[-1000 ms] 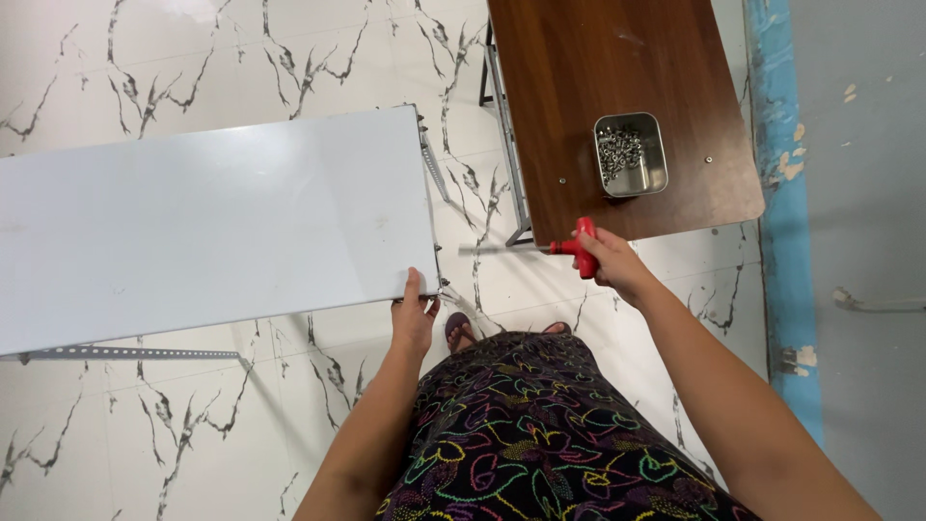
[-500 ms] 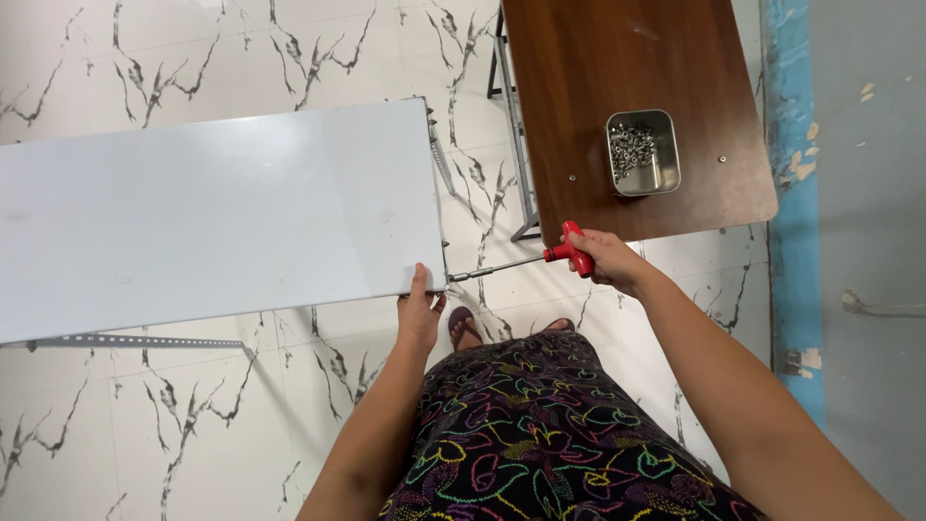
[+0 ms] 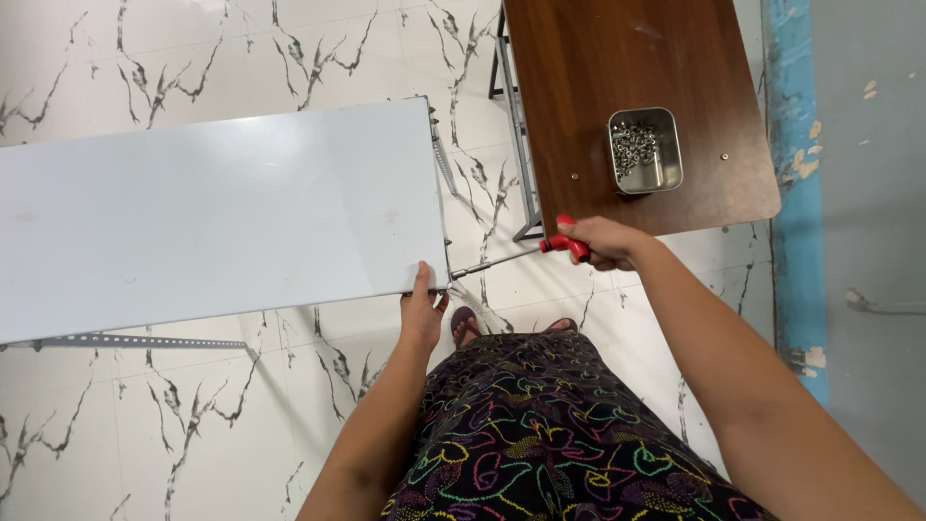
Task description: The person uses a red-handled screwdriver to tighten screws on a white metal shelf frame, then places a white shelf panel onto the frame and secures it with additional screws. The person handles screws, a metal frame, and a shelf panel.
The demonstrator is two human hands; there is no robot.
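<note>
A large pale grey metal shelf panel (image 3: 212, 217) lies flat, filling the left half of the view. My left hand (image 3: 422, 307) grips its near right corner, thumb on top. My right hand (image 3: 603, 241) is closed around the red handle of a screwdriver (image 3: 511, 257). Its thin shaft points left and its tip meets the panel's corner just beside my left thumb. A slotted metal upright (image 3: 439, 159) runs along the panel's right edge.
A dark brown wooden table (image 3: 627, 96) stands at the upper right, holding a small metal tin (image 3: 666, 174) of screws or nuts. A perforated angle bar (image 3: 125, 342) shows under the panel's near edge. White marble-patterned floor lies below; a blue-painted wall strip (image 3: 793, 193) runs at right.
The screwdriver has swung from a near-level line below the table edge to a slant down-left, its tip now at the panel's corner. My left hand stays on that corner.
</note>
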